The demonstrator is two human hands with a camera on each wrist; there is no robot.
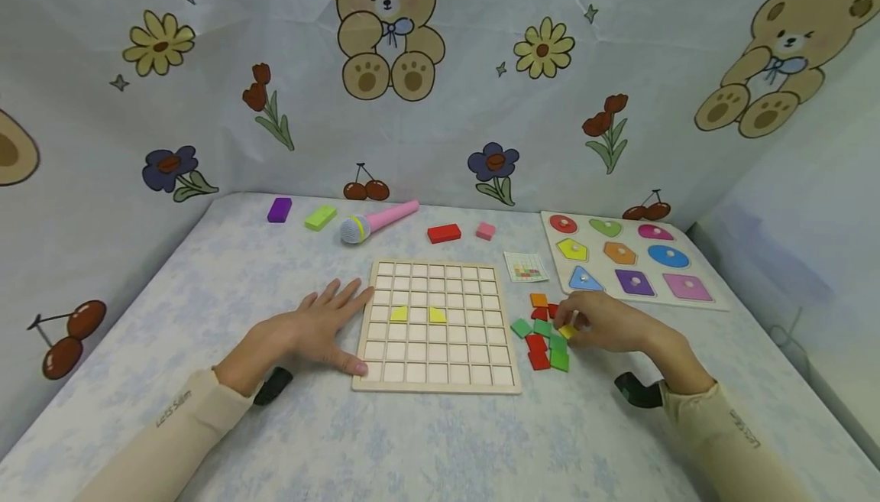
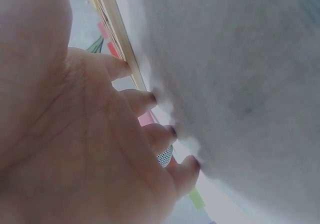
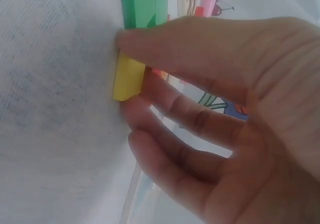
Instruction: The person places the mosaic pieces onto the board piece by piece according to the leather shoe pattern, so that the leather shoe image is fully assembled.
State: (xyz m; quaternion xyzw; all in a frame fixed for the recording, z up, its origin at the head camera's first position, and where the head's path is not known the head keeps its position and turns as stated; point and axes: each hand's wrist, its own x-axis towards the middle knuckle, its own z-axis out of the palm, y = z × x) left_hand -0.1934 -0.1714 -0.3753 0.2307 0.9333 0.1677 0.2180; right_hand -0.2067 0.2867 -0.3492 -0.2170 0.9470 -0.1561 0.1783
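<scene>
A square wooden grid board [image 1: 440,390] lies on the table with two yellow pieces [image 1: 399,314] in its cells, one column apart in the same row. My left hand [image 1: 312,330] rests with spread fingers against the board's left edge; in the left wrist view its fingertips touch the table. To the right of the board, my right hand [image 1: 608,322] pinches a yellow tile [image 3: 129,76] between thumb and fingers, low over the tabletop. Beside it lie several loose tiles in green [image 1: 541,328], red [image 1: 539,360] and orange [image 1: 538,299].
A small printed card [image 1: 526,267] lies off the board's upper right corner. Behind it is a shape puzzle board [image 1: 595,254]. A pink toy microphone [image 1: 392,217] and purple [image 1: 279,209], lime [image 1: 320,218], red [image 1: 444,234] and pink blocks [image 1: 485,231] line the back.
</scene>
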